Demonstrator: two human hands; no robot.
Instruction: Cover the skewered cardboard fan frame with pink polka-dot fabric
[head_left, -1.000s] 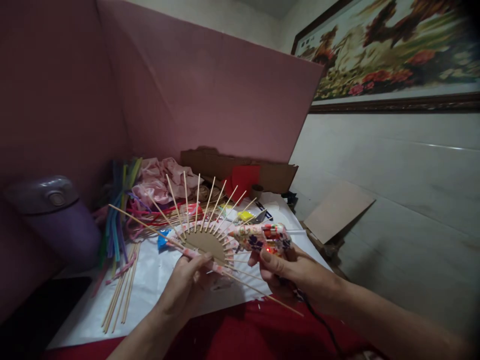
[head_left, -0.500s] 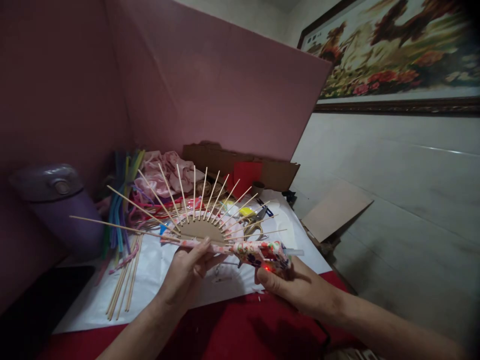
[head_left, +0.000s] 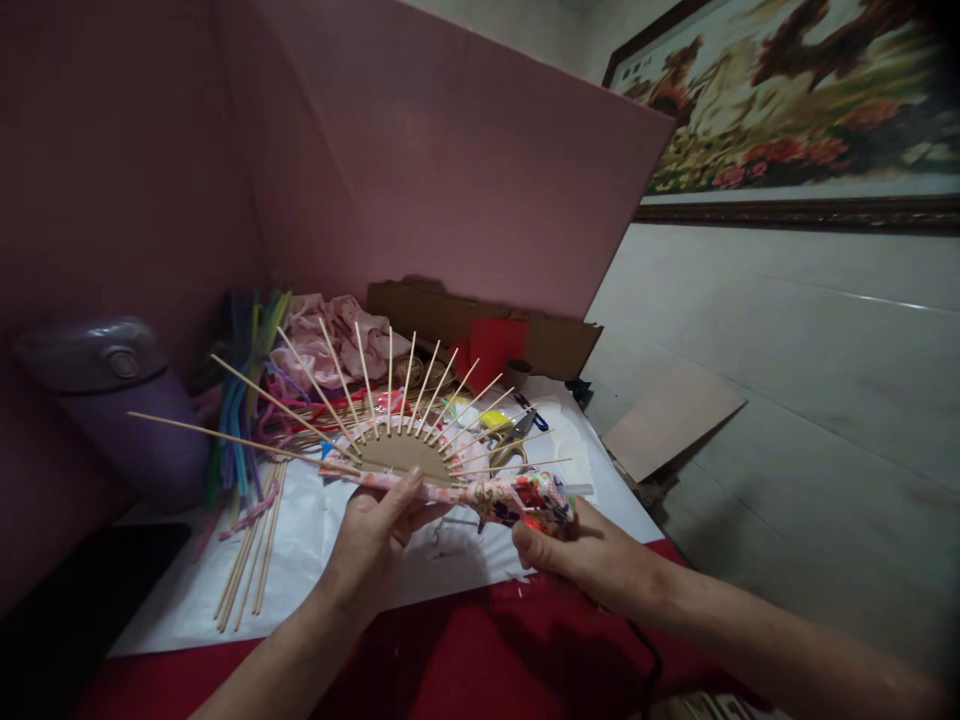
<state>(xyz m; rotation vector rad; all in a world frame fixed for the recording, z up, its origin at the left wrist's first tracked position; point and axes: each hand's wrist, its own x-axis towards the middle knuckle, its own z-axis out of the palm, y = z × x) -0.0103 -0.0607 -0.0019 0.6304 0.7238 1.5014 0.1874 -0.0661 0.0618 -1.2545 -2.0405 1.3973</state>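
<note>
My left hand (head_left: 375, 540) pinches the lower edge of a round cardboard disc (head_left: 401, 455) with several thin wooden skewers fanning out from its rim. My right hand (head_left: 592, 560) is wrapped around a glue gun (head_left: 521, 498) covered in floral paper, with a red light glowing at its grip. The gun's nozzle points left and meets the disc's lower right edge. Both hands hover above a white sheet (head_left: 315, 560) on a red cloth (head_left: 480, 660).
Loose skewers (head_left: 247, 560) lie on the sheet at left, beside coloured straws (head_left: 240, 420) and a purple flask (head_left: 112, 400). Pink fabric (head_left: 330, 335), a cardboard box (head_left: 465, 325) and small craft bits sit behind. A pink board stands at the back; a cardboard piece (head_left: 667, 420) lies on the floor at right.
The disc has been turned and tilted flatter in my left hand. The glue gun dropped from beside the disc to its lower right edge, nozzle now touching it.
</note>
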